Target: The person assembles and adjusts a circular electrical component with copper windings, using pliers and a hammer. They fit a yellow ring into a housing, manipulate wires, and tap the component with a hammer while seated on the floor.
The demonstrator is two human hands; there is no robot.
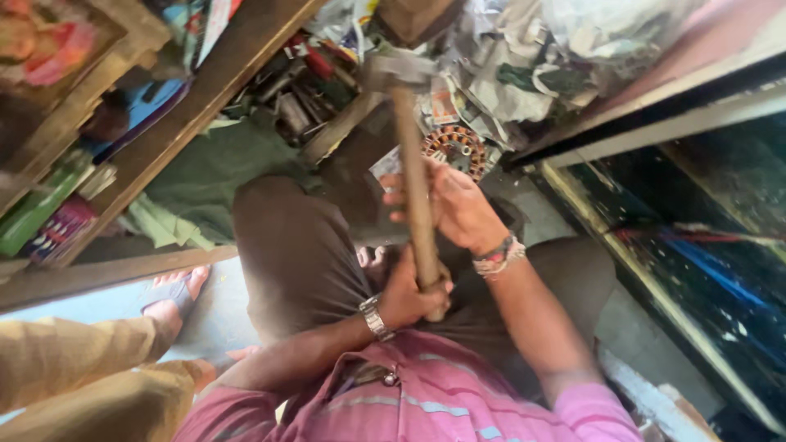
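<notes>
Green and red flat packets (pixel 45 217) lean at far left.

We are looking at a pink shirt (pixel 426 405) with pale grey stripes, dark brown trousers (pixel 299 254), and a hammer (pixel 409 147) showing a brown wooden handle under a grey metal head. A silver watch (pixel 376 317) is gleaming, red and white bracelets (pixel 499 255) are showing, copper-orange windings are ringing the stator (pixel 454 149), and a green cloth (pixel 217 184) is lying beyond.
</notes>
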